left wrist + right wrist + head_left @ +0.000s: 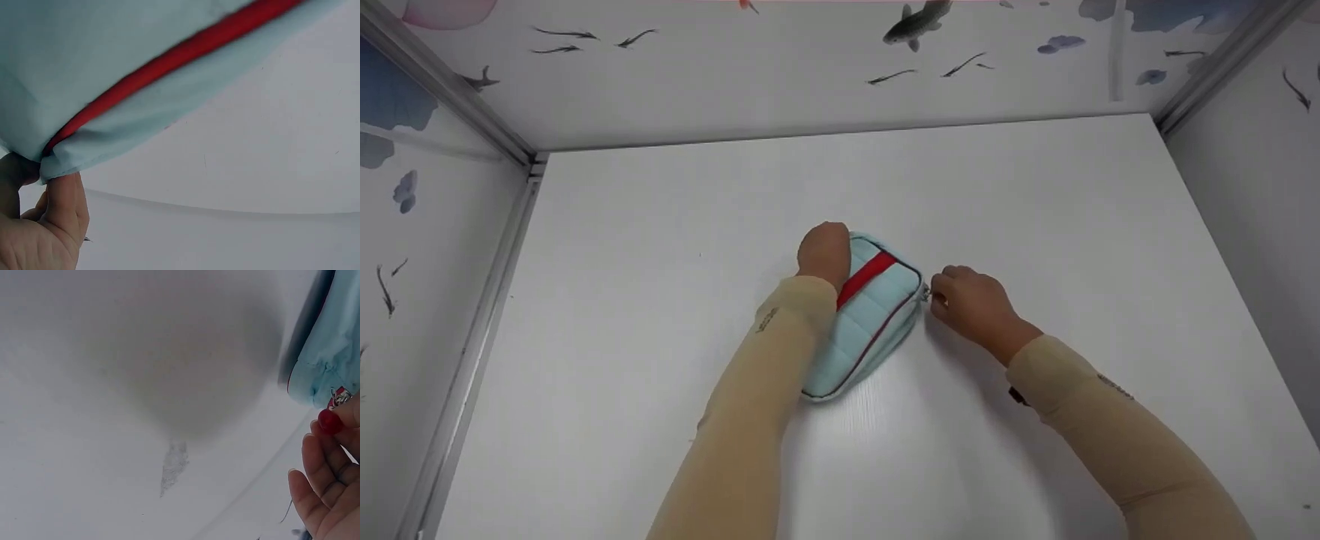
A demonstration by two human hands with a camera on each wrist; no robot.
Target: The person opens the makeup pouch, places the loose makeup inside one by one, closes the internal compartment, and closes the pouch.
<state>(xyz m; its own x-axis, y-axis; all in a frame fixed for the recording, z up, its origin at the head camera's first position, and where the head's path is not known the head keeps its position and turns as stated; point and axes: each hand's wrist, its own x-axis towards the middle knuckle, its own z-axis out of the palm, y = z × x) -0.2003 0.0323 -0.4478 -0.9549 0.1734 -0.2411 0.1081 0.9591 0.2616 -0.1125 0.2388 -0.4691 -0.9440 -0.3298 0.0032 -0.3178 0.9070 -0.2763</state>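
Note:
A light blue quilted pouch [859, 330] with a red band and dark red piping lies slantwise between the two hands in the head view. At its far left edge my left hand [825, 253] holds on; the left wrist view shows thumb and fingers [64, 202] pinching a fold of the fabric at the end of the red strip. My right hand [976, 307] is beside the pouch's right corner. Between thumb and forefinger it pinches the zipper pull [341, 397], which has small metal links; a smooth red piece [330, 422] shows at the thumb's tip. The other fingers are loosely bent.
The pouch is on a white tabletop [660, 225]. White panels with painted fish and leaves [735, 82] stand at the back and both sides, with metal frame posts [472, 97] at the corners. A grey smudge [175, 467] marks the white surface in the right wrist view.

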